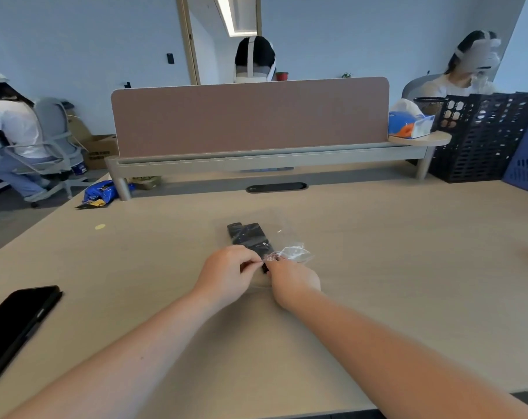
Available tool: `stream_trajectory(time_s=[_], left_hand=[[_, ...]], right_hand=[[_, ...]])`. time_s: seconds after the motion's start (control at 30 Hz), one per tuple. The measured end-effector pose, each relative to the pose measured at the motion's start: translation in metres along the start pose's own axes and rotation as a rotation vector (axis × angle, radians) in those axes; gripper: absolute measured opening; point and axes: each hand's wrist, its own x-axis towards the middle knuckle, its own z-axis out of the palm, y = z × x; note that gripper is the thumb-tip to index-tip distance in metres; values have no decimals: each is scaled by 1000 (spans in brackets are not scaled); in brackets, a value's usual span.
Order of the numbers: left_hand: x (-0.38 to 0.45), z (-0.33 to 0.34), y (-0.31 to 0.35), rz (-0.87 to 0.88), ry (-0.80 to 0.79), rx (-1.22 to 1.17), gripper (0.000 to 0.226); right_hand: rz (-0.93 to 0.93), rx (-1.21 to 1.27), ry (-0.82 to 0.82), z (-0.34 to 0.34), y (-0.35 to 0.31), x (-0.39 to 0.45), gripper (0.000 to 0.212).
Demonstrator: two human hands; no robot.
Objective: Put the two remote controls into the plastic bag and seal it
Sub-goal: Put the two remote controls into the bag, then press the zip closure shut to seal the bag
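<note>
Two black remote controls (248,236) lie side by side inside a clear plastic bag (293,253) in the middle of the wooden desk (377,267). The bag's near end is bunched and crumpled beside the remotes. My left hand (226,275) pinches the bag's near edge with thumb and forefinger. My right hand (293,281) pinches the same edge from the right, almost touching the left hand. The near ends of the remotes are hidden behind my fingers.
A black phone (14,325) lies at the desk's left front edge. A brown divider panel (250,116) stands at the back, with a tissue box (409,124) and black crates (483,137) at the right. A blue snack packet (101,193) lies back left. Other people sit around.
</note>
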Motion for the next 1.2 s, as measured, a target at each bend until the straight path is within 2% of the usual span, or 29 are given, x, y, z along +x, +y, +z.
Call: stream_trajectory(time_s=[0.13,0.33,0.47,0.6,0.73,0.77,0.8,0.9,0.97,1.07,1.2], left_hand=[[0,1,-4,-12,4,-4,8],[-5,5,-9,-3,-40,12,8],[-7,6,-15,0,-41,21,7],[-13,3,-24,-1,-98,102,18],[-24,0,-36,-4,-131,197,28],[-28,-1,-38,-14,-142,210,32],[-31,-1,-40,-20,-155,220,36],[-37,-5,-45,-13,-170,200,38],[-36,-7,-46,23,-167,179,30],[-35,-7,-46,79,-179,234,21],[-36,-7,-52,154,-95,343,27]], right_hand=[[20,-17,-6,0,1,6,44],[29,-126,-74,1,-3,7,69],[16,-78,-56,-1,-3,1,69],[-80,36,169,-9,15,-16,25],[-209,75,553,-10,52,-32,18],[-208,83,602,-12,60,-33,13],[-181,89,568,-15,66,-34,17],[-115,-9,246,-19,81,-31,54],[-141,-54,149,-18,85,-26,62],[-178,-61,176,-14,86,-16,48],[-207,-181,217,-13,83,-13,22]])
